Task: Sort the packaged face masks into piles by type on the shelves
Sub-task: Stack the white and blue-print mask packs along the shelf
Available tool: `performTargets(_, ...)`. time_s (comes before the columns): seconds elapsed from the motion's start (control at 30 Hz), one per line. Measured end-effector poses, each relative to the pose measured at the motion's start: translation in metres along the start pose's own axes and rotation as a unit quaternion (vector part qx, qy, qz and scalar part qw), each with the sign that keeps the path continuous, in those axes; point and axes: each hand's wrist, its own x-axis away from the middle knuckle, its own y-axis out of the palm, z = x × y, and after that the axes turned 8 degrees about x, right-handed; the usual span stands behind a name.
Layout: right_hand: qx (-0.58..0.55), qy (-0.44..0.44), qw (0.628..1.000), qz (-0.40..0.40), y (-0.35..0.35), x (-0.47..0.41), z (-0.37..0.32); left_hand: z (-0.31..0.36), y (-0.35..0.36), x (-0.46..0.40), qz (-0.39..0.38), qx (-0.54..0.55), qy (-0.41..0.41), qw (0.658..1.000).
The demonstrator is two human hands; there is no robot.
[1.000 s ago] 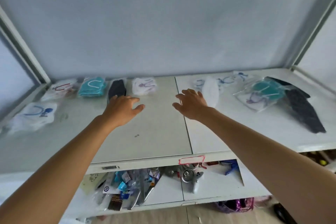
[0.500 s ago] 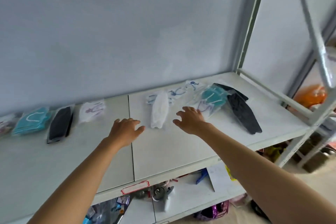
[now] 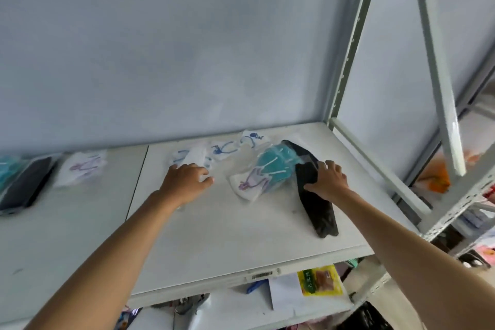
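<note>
Black mask: right hand grips upper end. Left hand lies flat on white mask. Lift each clear of teal pack, avoid dragging neighbours.

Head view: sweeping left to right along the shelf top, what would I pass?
Teal mask → dark mask → purple-strap white mask → left hand → teal pack in the heap → right hand on the long black mask.

A storeroom or stockroom: pale metal shelving with slotted uprights, a barcode label on the near shelf edge, and packaged goods crowded on the shelf below.
</note>
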Motion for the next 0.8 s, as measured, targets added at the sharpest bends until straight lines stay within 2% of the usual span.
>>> performTargets(0.2, -0.063, -0.035, 0.993, -0.093, 0.003, -0.046, 0.014, 0.029, 0.008, -0.008, 0.027, 0.012, -0.015, 0.999)
performTargets(0.27, -0.075, -0.039, 0.992, -0.094, 0.003, -0.053, 0.015, 0.028, 0.009, -0.008, 0.028, -0.001, -0.024, 0.999)
performTargets(0.33, -0.089, -0.021, 0.992, -0.082, 0.0, -0.06, 0.017, 0.023, 0.005, -0.01, 0.032, -0.011, -0.038, 0.999)
performTargets(0.4, -0.129, 0.013, 0.986, -0.103, -0.002, -0.066, 0.022, 0.016, 0.001, -0.012, 0.029, -0.015, -0.056, 0.998)
performTargets(0.5, -0.23, 0.068, 0.959, -0.148, -0.002, -0.076, 0.035, 0.011, -0.005, -0.014, 0.027, -0.008, -0.076, 0.997)
performTargets(0.63, -0.394, 0.108, 0.899, -0.161, -0.003, -0.083, 0.058, 0.01, -0.005, -0.017, 0.02, -0.001, -0.078, 0.997)
performTargets(0.8, -0.472, 0.136, 0.86, -0.137, -0.002, -0.08, 0.082, 0.013, 0.002, -0.021, -0.005, 0.02, -0.079, 0.997)
